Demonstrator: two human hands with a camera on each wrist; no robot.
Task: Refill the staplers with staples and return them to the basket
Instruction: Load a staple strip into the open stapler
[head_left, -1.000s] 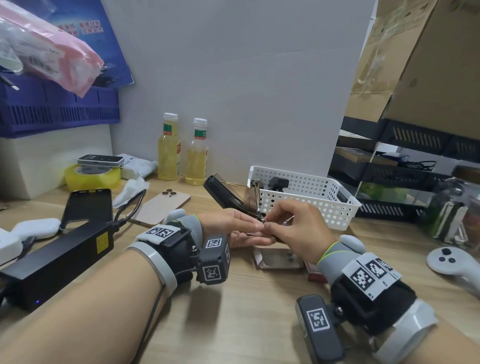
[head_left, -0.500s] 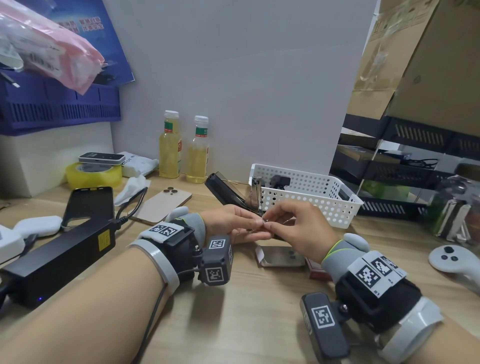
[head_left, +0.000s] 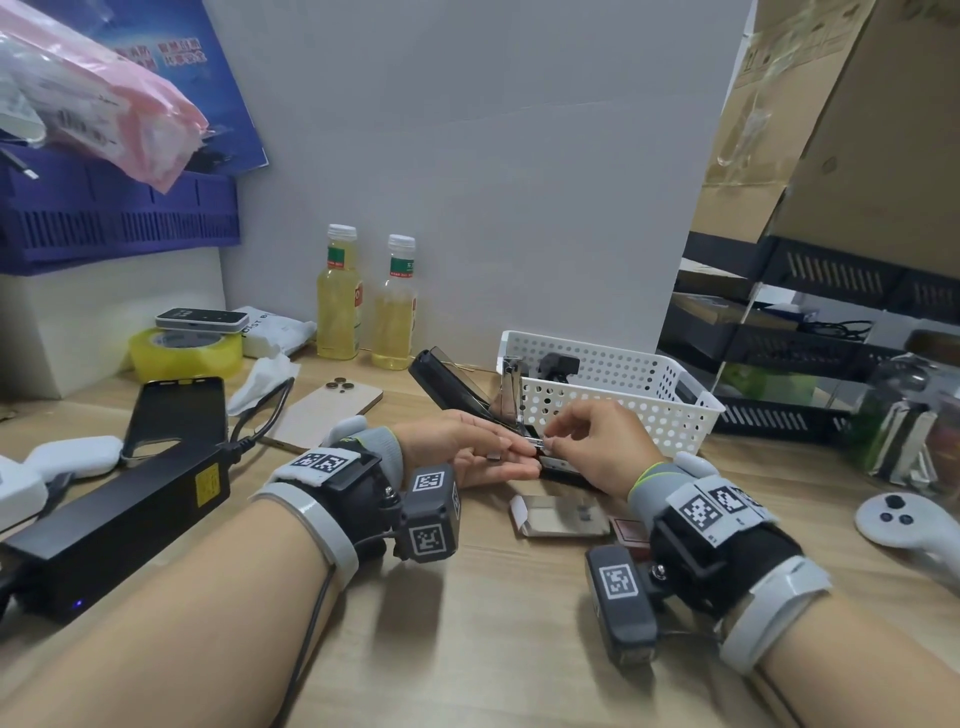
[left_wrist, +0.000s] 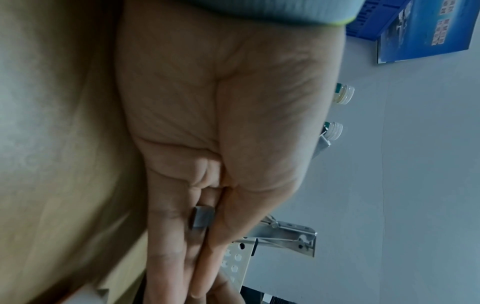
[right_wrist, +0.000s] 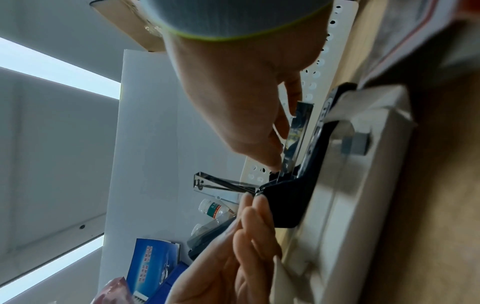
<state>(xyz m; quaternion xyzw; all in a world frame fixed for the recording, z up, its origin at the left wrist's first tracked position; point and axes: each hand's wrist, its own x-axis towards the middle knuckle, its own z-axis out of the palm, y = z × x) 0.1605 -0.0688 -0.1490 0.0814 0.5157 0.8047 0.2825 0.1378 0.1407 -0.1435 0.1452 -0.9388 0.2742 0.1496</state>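
Note:
A black stapler (head_left: 448, 382) stands open in front of the basket, lid tipped back to the left, base (right_wrist: 291, 197) on the desk. My left hand (head_left: 514, 460) lies beside it, thumb pressing a small staple block (head_left: 493, 457) (left_wrist: 203, 220) against straight fingers. My right hand (head_left: 548, 441) (right_wrist: 281, 139) pinches a staple strip (head_left: 537, 441) at the stapler's metal channel (right_wrist: 298, 127). The white perforated basket (head_left: 649, 410) stands just behind, with another black stapler (head_left: 558, 364) inside. An open staple box (head_left: 558, 514) (right_wrist: 363, 174) lies under my right wrist.
A red box (head_left: 631, 530) lies beside the staple box. Two yellow bottles (head_left: 337, 301), a phone (head_left: 327, 415), a tape roll (head_left: 184, 353) and a black power brick (head_left: 119, 525) fill the left. A white controller (head_left: 904, 519) lies at the right, with crates behind it.
Both hands stay together at the open stapler. They sit slightly higher, so more of the staple box shows beneath them. The small staple block now shows under my left thumb.

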